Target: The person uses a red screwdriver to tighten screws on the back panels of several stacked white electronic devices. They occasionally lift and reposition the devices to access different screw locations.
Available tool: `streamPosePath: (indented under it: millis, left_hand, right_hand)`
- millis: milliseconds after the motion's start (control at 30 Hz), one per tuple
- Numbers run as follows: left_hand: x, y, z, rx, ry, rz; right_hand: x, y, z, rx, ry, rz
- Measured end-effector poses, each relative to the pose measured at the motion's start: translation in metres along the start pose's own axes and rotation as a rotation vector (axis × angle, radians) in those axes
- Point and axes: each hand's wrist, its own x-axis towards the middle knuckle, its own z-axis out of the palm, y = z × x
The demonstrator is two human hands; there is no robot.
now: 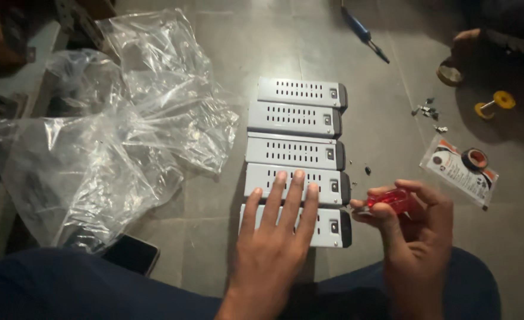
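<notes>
Several grey metal boxes with vent slots lie side by side in a column on the tiled floor, the farthest one [302, 93] at the top and the nearest one [330, 228] by my knees. My left hand [276, 228] rests flat on the two nearest boxes, fingers spread and reaching onto the second one [327, 182]. My right hand [413, 231] holds a screwdriver with a clear red handle [395, 200], its tip pointing at the dark right end of the nearest box.
Crumpled clear plastic bags [125, 136] lie to the left, a dark phone [131, 253] beside my leg. To the right are a packet with a tape roll [460, 169], small metal bits [429, 111], a yellow spool [494, 104], a blue-handled tool [362, 32] and another person's foot [460, 53].
</notes>
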Motion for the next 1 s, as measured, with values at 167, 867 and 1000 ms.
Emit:
streamPosePath:
  millis: [167,867,1000]
  left_hand:
    - [0.0,-0.008,0.013,-0.061,-0.025,0.058]
    - [-0.014,0.002,0.017,-0.349,0.084,-0.087]
    - [-0.019,0.002,0.022,-0.365,0.137,-0.08]
  right_hand:
    - [-0.006,0.003,0.006,0.001,-0.04,-0.047]
    - [-0.038,0.011,0.004,-0.166,-0.181,-0.16]
    - [-0.04,0.015,0.001,-0.173,-0.191,-0.178]
